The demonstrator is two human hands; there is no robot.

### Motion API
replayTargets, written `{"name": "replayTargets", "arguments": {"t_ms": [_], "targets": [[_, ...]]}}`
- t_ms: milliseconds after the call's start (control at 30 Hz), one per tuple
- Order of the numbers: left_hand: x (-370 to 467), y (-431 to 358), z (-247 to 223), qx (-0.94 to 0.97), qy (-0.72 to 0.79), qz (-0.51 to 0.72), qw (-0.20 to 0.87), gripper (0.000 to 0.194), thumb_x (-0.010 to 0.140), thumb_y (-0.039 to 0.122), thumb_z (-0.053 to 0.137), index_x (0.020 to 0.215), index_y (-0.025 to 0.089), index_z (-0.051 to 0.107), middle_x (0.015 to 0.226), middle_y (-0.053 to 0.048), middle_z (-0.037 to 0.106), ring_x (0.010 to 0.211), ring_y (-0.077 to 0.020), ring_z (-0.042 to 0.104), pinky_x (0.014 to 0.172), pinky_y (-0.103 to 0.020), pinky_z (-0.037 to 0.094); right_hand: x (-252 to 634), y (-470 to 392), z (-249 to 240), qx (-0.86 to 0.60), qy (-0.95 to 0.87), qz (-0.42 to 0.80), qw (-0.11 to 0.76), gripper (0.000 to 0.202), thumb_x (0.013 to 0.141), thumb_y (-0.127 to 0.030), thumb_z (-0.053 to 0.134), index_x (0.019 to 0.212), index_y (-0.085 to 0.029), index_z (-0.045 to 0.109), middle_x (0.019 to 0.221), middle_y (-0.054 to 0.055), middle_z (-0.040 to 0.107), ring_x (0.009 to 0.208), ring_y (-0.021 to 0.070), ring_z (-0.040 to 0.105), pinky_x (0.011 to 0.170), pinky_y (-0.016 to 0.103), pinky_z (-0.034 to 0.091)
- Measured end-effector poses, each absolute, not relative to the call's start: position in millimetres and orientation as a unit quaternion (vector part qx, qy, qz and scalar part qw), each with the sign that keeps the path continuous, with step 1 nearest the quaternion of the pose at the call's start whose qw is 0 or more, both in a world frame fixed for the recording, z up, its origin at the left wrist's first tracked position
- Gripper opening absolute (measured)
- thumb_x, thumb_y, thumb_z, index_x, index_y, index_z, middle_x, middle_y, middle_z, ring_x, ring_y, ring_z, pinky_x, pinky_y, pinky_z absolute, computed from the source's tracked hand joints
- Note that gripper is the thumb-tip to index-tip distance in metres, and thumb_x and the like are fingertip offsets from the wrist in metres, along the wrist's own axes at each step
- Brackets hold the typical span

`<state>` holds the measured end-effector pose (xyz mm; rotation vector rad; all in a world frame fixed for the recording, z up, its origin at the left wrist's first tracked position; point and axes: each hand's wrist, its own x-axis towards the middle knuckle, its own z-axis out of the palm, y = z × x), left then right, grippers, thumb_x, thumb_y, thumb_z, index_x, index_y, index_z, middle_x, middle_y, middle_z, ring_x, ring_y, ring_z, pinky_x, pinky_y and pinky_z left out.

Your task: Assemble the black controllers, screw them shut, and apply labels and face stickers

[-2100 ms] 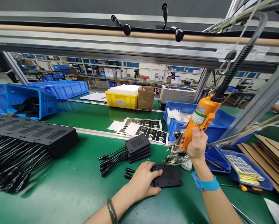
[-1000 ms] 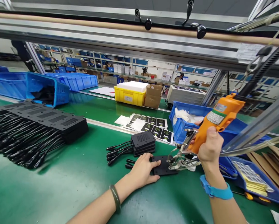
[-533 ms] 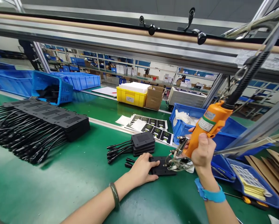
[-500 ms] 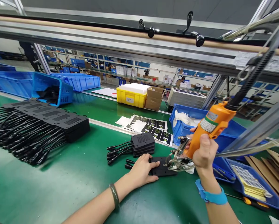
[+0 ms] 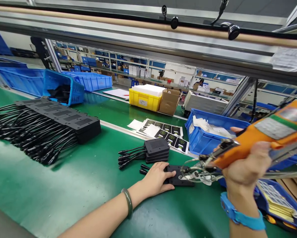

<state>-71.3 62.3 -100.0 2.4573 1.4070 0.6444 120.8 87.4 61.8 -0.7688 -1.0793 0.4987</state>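
Observation:
My left hand [image 5: 158, 180] holds a flat black plastic case [image 5: 179, 180] down on the green bench, its thumb and fingers curled over the left end. Short black cables stick out of that end. In my right hand [image 5: 247, 167] is an orange electric screwdriver [image 5: 270, 132], tipped well over to the right, with its front end towards the case. Loose thin tubes and wires around that front end hide the tip, so contact with the case cannot be made out. Just behind stands a small stack of similar black cases [image 5: 157, 150] with cables.
A long row of black cases [image 5: 64, 114] with many cables lies at left. Printed label sheets [image 5: 172, 135] lie behind the stack. Blue bins [image 5: 200, 140] stand at right, a yellow bin [image 5: 145, 100] farther back. A metal rail [image 5: 138, 43] crosses overhead.
The screwdriver has swung from steeply upright to nearly level, its rear end dropping to the right. My left hand stays on the case. The whole view has shifted slightly.

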Motion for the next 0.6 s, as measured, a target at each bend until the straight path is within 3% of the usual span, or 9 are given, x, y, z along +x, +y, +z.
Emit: {"name": "replayTargets", "arguments": {"t_ms": [100, 267, 600], "targets": [[-72, 63, -101, 0.838, 0.482, 0.224, 0.119, 0.054, 0.077, 0.049, 0.079, 0.125, 0.027, 0.068, 0.137, -0.014, 0.055, 0.127, -0.0348, 0.052, 0.106, -0.049, 0.043, 113, 96, 48, -0.335, -0.509, 0.245, 0.754, 0.040, 0.086, -0.056, 0.052, 0.090, -0.019, 0.068, 0.050, -0.001, 0.054, 0.037, 0.0152, 0.050, 0.037, 0.030, 0.045], [-71, 64, -101, 0.837, 0.482, 0.227, 0.121, 0.052, 0.077, 0.049, 0.080, 0.122, 0.026, 0.069, 0.135, -0.014, 0.056, 0.125, -0.0335, 0.053, 0.106, -0.046, 0.043, 109, 104, 33, -0.335, -0.521, 0.270, 0.737, 0.049, 0.085, -0.063, 0.051, 0.085, -0.016, 0.066, 0.051, -0.002, 0.056, 0.035, 0.0126, 0.049, 0.032, 0.025, 0.041], [-69, 65, -102, 0.838, 0.481, 0.223, 0.127, 0.054, 0.075, 0.050, 0.081, 0.121, 0.024, 0.070, 0.131, -0.016, 0.057, 0.122, -0.0338, 0.054, 0.104, -0.046, 0.044, 95, 91, 28, -0.353, -0.537, 0.292, 0.708, 0.039, 0.082, -0.060, 0.054, 0.082, -0.022, 0.062, 0.053, -0.002, 0.057, 0.033, 0.0126, 0.047, 0.029, 0.025, 0.038]]}}
